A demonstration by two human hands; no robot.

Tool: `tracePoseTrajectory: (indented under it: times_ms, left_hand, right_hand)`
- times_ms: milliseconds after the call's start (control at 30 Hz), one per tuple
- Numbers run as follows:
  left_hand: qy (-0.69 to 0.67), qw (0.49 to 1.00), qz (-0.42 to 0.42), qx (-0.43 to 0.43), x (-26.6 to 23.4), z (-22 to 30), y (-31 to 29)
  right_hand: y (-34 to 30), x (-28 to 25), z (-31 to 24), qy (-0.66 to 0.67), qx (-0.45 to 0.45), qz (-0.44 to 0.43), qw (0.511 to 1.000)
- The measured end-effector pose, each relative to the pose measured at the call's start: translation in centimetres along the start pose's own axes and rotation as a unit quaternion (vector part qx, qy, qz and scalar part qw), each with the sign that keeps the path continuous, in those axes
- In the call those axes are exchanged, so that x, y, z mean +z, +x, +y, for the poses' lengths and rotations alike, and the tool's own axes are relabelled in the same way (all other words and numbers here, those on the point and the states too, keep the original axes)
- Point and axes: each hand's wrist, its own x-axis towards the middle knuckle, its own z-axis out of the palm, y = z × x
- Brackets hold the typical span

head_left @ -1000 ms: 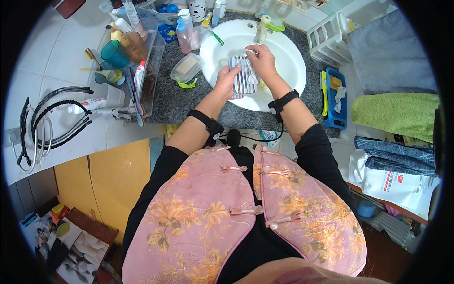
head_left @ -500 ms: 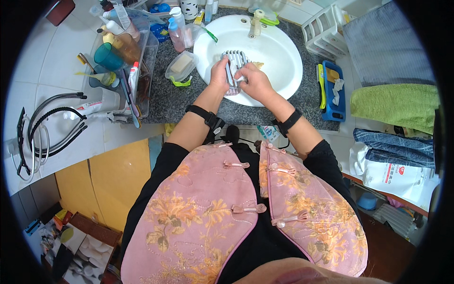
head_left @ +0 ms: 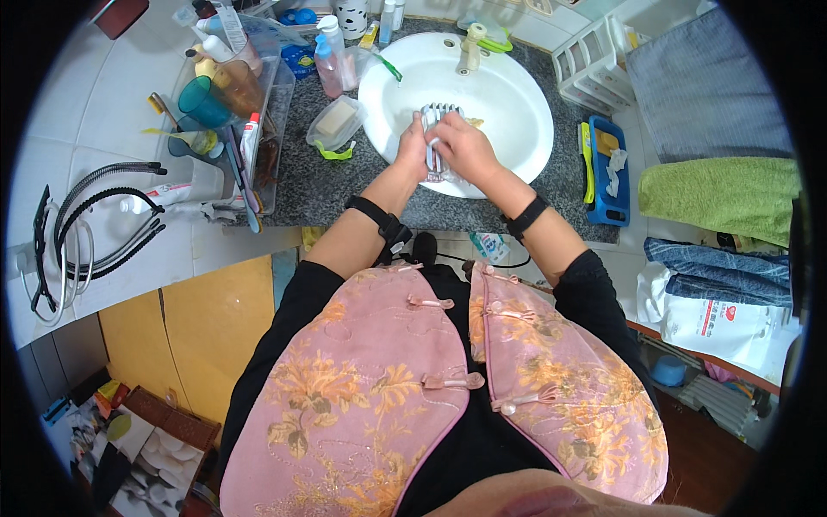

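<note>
Over the near side of the white oval sink (head_left: pixel 534 142), my left hand (head_left: pixel 413 150) is closed on the left edge of a small slatted rack (head_left: pixel 440 111). The rack has pale grey bars and a pinkish lower part, and may be a soap dish. My right hand (head_left: pixel 468 152) lies across the slats with its fingers bent and pressed together on them. Something whitish shows by its fingertips, too small to name. A yellowish scrap (head_left: pixel 476 123) lies in the basin, just beyond my right hand.
A beige tap (head_left: pixel 472 47) stands at the sink's far rim. Left of the sink are a soap box (head_left: pixel 336 122) with a bar in it, pump bottles (head_left: pixel 328 69) and a teal cup (head_left: pixel 203 102). A blue tray (head_left: pixel 610 202) sits at the right.
Both hands and the slatted rack have shifted slightly right and nearer to me. My right hand has moved along the slats. The view has shifted a little too.
</note>
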Motion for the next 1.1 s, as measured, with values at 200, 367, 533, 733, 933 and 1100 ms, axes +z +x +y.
tracePoseTrajectory:
  times_ms: [200, 367, 533, 733, 933, 1100]
  left_hand:
    - [0.027, 0.996, -0.004, 0.088, 0.0, -1.4, -0.2]
    - [0.033, 0.99, 0.005, 0.138, 0.0, -1.7, 0.1]
    - [0.135, 0.977, 0.035, 0.161, -0.5, -2.5, 0.9]
    - [0.13, 0.976, 0.008, 0.174, -0.5, -2.9, 0.6]
    - [0.053, 0.992, -0.036, 0.106, -0.1, -1.5, 0.5]
    - [0.003, 0.998, -0.015, 0.068, 0.0, -1.0, 1.1]
  right_hand:
    - [3.6, 0.8, 2.1, -0.044, 0.072, 0.058, 0.995]
    - [5.3, 0.7, 3.6, -0.02, 0.171, 0.045, 0.984]
    - [6.4, -0.5, 5.5, -0.027, 0.245, 0.01, 0.969]
    - [5.7, -1.8, 5.7, 0.091, 0.232, 0.063, 0.966]
    - [2.9, -2.0, 2.6, 0.052, 0.102, -0.043, 0.992]
    - [0.7, -0.9, 1.2, 0.062, 0.093, -0.055, 0.992]
